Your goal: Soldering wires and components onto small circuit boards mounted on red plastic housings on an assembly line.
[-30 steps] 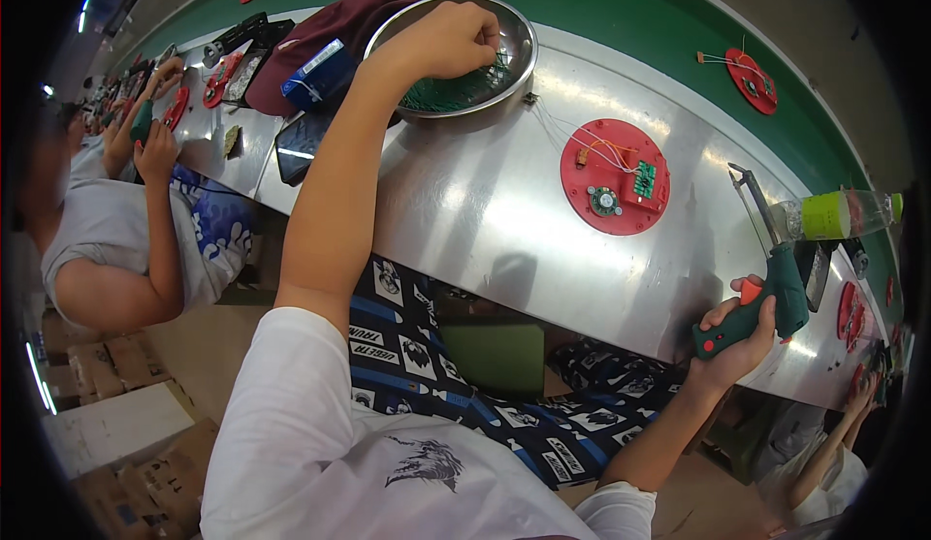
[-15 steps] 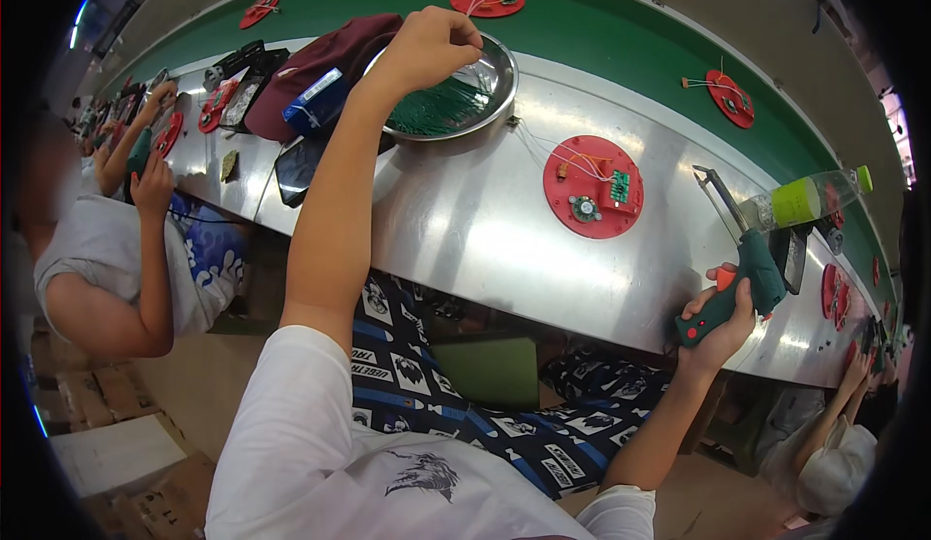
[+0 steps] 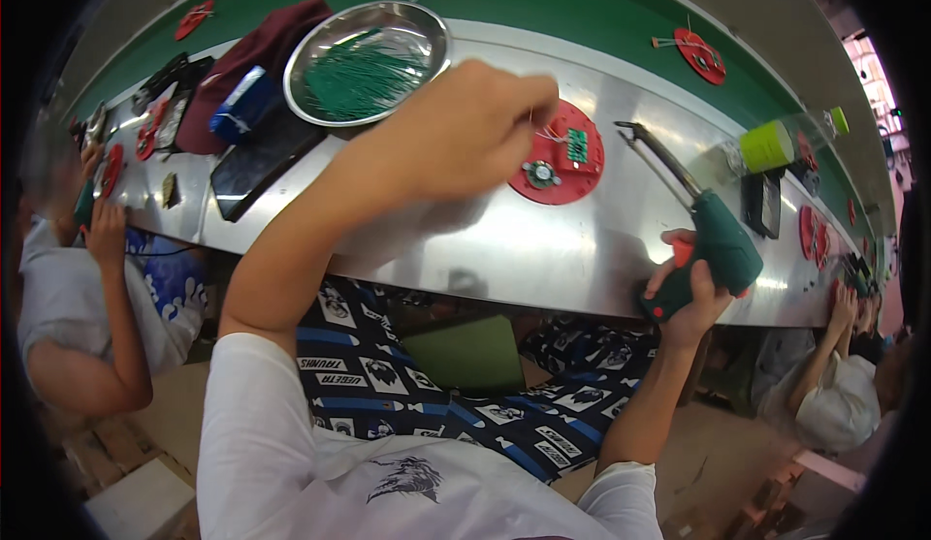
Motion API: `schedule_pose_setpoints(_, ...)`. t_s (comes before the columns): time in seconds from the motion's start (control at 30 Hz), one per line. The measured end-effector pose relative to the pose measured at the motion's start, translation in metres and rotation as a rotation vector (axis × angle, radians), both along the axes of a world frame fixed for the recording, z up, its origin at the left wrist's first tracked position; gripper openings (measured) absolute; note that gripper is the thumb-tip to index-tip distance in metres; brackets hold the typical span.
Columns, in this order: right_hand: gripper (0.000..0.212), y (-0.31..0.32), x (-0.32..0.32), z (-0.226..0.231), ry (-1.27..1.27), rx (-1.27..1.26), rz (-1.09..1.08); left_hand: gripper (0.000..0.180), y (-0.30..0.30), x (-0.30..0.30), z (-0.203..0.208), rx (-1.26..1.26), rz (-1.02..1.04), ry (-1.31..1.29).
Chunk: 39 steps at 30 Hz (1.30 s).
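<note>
My left hand (image 3: 465,133) is closed in a pinch over the left edge of a red round plate (image 3: 582,177); whatever lies between the fingertips is too small or blurred to name. On that plate sit a small green circuit board (image 3: 578,145), a round metal-and-green part (image 3: 541,174) and thin light wires, partly hidden by my fingers. My right hand (image 3: 700,309) grips a dark green soldering gun (image 3: 727,247) with a red trigger, its long tip pointing up and left beside the plate. Behind my left forearm, a round steel bowl (image 3: 443,38) holds many thin green wires (image 3: 364,77).
Left of the bowl are a maroon cloth (image 3: 254,53), a blue packet (image 3: 242,104) and a dark phone (image 3: 254,174). A lying bottle (image 3: 771,145) is beyond the soldering gun. More red plates (image 3: 700,55) rest on the green belt (image 3: 572,12). Other people work at both sides.
My left hand has moved from above the bowl rightward and nearer, to the red plate's edge. My right hand keeps holding the soldering gun. The whole view has shifted slightly.
</note>
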State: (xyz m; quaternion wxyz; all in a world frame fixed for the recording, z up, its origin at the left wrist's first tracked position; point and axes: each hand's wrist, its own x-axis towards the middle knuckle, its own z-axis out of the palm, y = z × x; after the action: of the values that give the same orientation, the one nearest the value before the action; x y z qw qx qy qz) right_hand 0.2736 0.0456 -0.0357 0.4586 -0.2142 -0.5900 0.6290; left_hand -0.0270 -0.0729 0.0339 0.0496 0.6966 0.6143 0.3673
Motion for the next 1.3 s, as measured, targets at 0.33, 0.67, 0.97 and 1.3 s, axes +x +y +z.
schedule_pose_setpoints(0.33,0.035,-0.015,0.010,0.003,-0.091,0.079,0.088,0.010,0.016,0.035,-0.066,0.160,0.143,0.183)
schedule_pose_setpoints(0.67,0.031,-0.009,0.005,0.011,-0.090,-0.004,0.109,0.011,0.020,0.036,-0.068,0.205,0.192,0.199)
schedule_pose_setpoints(0.97,0.025,-0.007,0.003,0.014,-0.163,0.023,0.136,0.012,0.020,0.038,-0.066,0.161,0.199,0.169)
schedule_pose_setpoints(1.3,0.036,-0.010,0.006,0.008,-0.075,-0.011,0.065,0.009,0.022,0.037,-0.068,0.155,0.211,0.153)
